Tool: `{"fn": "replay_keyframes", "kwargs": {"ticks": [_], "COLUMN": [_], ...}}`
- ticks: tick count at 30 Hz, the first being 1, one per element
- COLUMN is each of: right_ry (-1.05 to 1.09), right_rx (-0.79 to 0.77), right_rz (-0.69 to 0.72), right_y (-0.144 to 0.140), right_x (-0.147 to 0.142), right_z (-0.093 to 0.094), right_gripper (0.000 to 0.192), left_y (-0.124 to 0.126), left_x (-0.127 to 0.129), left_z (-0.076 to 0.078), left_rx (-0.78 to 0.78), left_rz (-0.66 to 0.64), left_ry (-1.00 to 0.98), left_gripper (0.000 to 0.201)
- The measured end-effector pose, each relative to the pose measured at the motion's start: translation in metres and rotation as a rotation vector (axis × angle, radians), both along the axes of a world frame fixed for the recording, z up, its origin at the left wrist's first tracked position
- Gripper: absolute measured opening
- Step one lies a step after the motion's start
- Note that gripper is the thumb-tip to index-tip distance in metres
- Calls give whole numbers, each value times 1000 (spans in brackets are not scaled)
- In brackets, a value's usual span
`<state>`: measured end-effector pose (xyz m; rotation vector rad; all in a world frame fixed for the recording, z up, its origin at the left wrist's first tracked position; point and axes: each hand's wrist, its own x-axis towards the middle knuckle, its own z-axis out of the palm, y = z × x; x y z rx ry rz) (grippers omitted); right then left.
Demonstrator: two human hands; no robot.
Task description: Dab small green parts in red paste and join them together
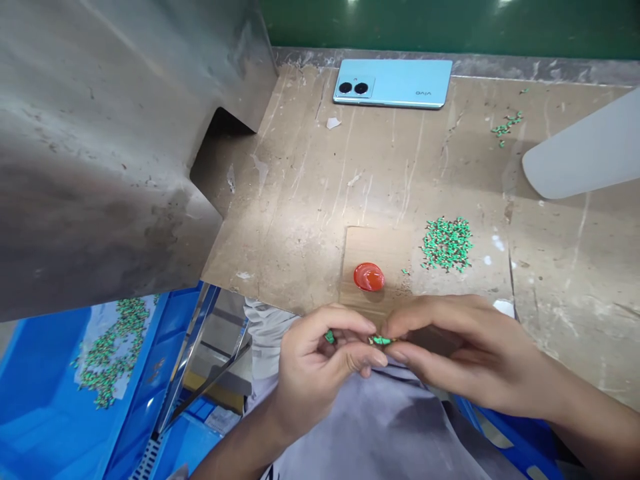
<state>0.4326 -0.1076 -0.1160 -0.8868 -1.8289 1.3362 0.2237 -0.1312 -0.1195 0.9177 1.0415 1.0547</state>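
Observation:
Near the table's front edge my two hands meet, fingertip to fingertip. A small green part with metallic ends [381, 341] sits between them; its exact kind is too small to make out. My left hand [323, 360] pinches one end, and another green piece [330, 337] shows inside its curled fingers. With thumb and forefinger, my right hand [455, 347] closes on the other end. Just beyond my hands, a small red dish [369, 277] with something glossy inside rests on a piece of cardboard [353, 250]. To its right lies a pile of similar green parts [447, 244].
A light blue phone [395, 83] lies at the back. Loose green parts [507, 125] are scattered near a white cylindrical object [585, 150] at right. Bent sheet metal [110, 147] stands at left, above a blue bin [45, 393] holding many green parts.

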Motion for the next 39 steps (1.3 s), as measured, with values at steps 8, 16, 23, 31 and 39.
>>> {"fn": "replay_keyframes", "kwargs": {"ticks": [8,16,23,31,39], "right_ry": [0,-62,-138,-118,-110], "right_rx": [410,464,562,530,524], "right_rz": [59,75,82,6,-11], "right_y": [2,2,6,0,-6], "right_x": [4,3,1,-2,-3], "right_z": [-10,-10,-3,-8,-16], "right_gripper": [13,16,24,24,22], "left_y": [-4,-6,-5,-5,-4], "left_x": [-3,-1,1,3,7], "left_z": [8,9,13,9,1], "left_rx": [131,273,250,228,160], "left_rz": [-52,-32,-35,-48,-18], "left_ry": [257,386,395,295,243], "left_gripper": [14,16,16,21,14]}}
